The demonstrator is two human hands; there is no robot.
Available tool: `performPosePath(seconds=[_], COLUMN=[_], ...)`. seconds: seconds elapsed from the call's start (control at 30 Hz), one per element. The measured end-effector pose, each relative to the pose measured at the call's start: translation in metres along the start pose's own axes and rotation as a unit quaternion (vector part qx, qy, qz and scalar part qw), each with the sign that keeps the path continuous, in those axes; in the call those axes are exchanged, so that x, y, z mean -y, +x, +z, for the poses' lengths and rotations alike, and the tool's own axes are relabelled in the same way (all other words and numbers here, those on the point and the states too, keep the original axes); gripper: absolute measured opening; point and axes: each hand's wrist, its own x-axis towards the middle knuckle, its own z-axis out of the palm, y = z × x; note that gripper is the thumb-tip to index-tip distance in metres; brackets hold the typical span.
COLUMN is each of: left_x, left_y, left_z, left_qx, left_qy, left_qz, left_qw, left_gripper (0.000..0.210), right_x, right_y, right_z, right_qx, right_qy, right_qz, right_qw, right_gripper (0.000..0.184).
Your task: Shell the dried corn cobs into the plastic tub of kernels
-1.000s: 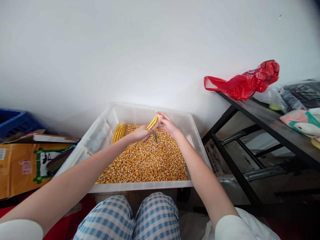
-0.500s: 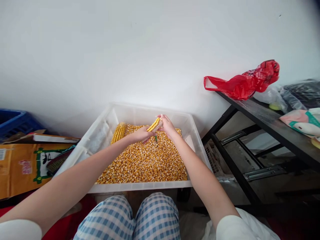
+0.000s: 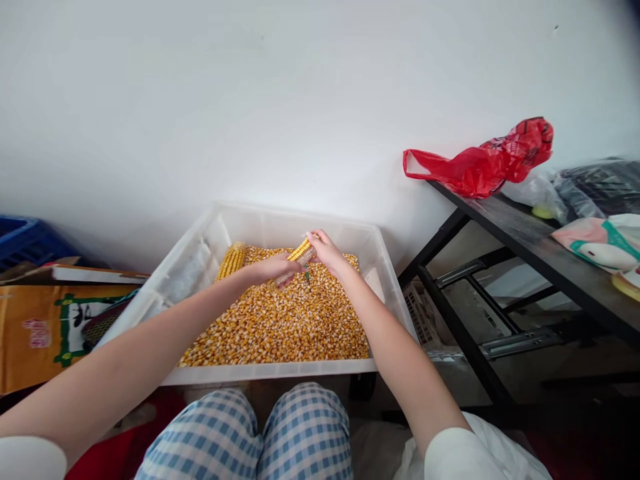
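Note:
Over the bin of loose corn kernels (image 3: 280,327), a corn cob (image 3: 301,249) lies slanted between my two hands. Part of it still carries yellow kernels; a paler, stripped side faces me. My left hand (image 3: 274,268) is closed around its lower end, and a bit of pale cob shows below the fingers. My right hand (image 3: 325,251) grips the upper end, fingers over the top. A small green-handled tool (image 3: 307,270) with a thin dark tip shows just beneath the cob; I cannot tell whether a hand holds it. More whole yellow cobs (image 3: 232,260) lie at the bin's back left.
The translucent plastic bin (image 3: 270,372) stands against the white wall in front of my knees. Left are a brown cardboard box (image 3: 30,333) and a blue crate (image 3: 30,243). On the right, a black-framed table (image 3: 530,233) carries a red plastic bag (image 3: 480,163) and other bags.
The view has shifted slightly, moving everything a little left in the picture. Both hands still hold the cob, which has turned slightly between them; more pale cob shows below my left hand.

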Motion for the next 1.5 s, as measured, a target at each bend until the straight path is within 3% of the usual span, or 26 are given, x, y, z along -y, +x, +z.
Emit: performPosePath(seconds=[0.13, 0.3, 0.5, 0.63, 0.83, 1.0, 1.2, 1.37, 1.5], left_x=[-0.01, -0.011, -0.001, -0.002, -0.003, -0.001, 0.002, -0.005, -0.012], left_y=[-0.005, 0.001, 0.005, 0.002, 0.007, 0.01, 0.008, 0.003, 0.0], left_z=[-0.001, 0.008, 0.008, 0.01, 0.014, 0.015, 0.014, 0.008, 0.007], left_qx=[-0.012, -0.087, -0.034, -0.043, -0.056, -0.06, -0.06, -0.037, -0.04], left_qy=[0.027, 0.131, 0.017, 0.002, -0.006, -0.035, 0.009, 0.006, 0.003], left_qz=[-0.003, -0.004, -0.012, -0.02, -0.024, -0.04, 0.011, -0.008, -0.01], left_qw=[1.0, 0.987, 0.999, 0.999, 0.998, 0.997, 0.998, 0.999, 0.999], left_gripper=[0.023, 0.028, 0.026, 0.028, 0.054, 0.065, 0.054, 0.04, 0.032], right_x=[0.005, 0.007, 0.003, 0.002, 0.001, 0.001, -0.004, -0.003, 0.0], right_y=[-0.002, -0.001, 0.002, 0.003, 0.005, 0.003, 0.004, 0.005, 0.002], right_z=[-0.001, 0.003, -0.001, -0.005, -0.006, -0.004, -0.005, -0.009, -0.008], right_qx=[0.043, -0.028, 0.01, 0.028, -0.005, -0.007, 0.007, 0.062, 0.069], right_qy=[0.036, 0.029, 0.007, 0.034, 0.048, 0.038, 0.038, 0.044, 0.048], right_qz=[-0.02, -0.008, 0.005, 0.01, 0.005, 0.007, 0.006, -0.021, -0.026], right_qw=[0.998, 0.999, 1.0, 0.999, 0.999, 0.999, 0.999, 0.997, 0.996], right_gripper=[0.024, 0.03, 0.024, 0.027, 0.044, 0.043, 0.038, 0.028, 0.028])
